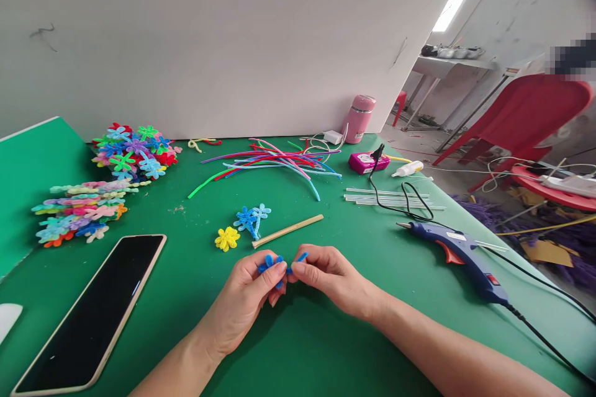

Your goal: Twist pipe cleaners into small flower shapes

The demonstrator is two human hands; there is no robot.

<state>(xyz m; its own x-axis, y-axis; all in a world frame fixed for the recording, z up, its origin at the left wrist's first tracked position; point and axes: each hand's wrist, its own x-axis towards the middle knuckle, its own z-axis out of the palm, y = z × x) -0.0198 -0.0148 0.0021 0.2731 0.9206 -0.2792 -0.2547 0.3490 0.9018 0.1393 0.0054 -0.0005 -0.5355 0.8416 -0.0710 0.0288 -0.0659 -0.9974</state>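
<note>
Between the thumb and fingers of my left hand [242, 298] is a small blue pipe-cleaner flower [269, 263], partly hidden by the thumb. My right hand [338, 279] pinches the blue pipe-cleaner end [303, 257] beside it, which pokes up past the thumb. Both hands are closed and nearly touch above the green table [298, 353]. Just beyond them lie a yellow pipe-cleaner flower [227, 239], a pair of blue flowers [244, 219] joined on a stem, and a thin wooden stick [288, 231].
Finished-looking flowers [135, 152] are heaped at the back left, near a phone [93, 316]. Loose pipe cleaners [279, 161] lie at the back. A glue gun [456, 254] with its cord, clear glue sticks [386, 196], a pink box [363, 164] and a pink flask [359, 119] occupy the right.
</note>
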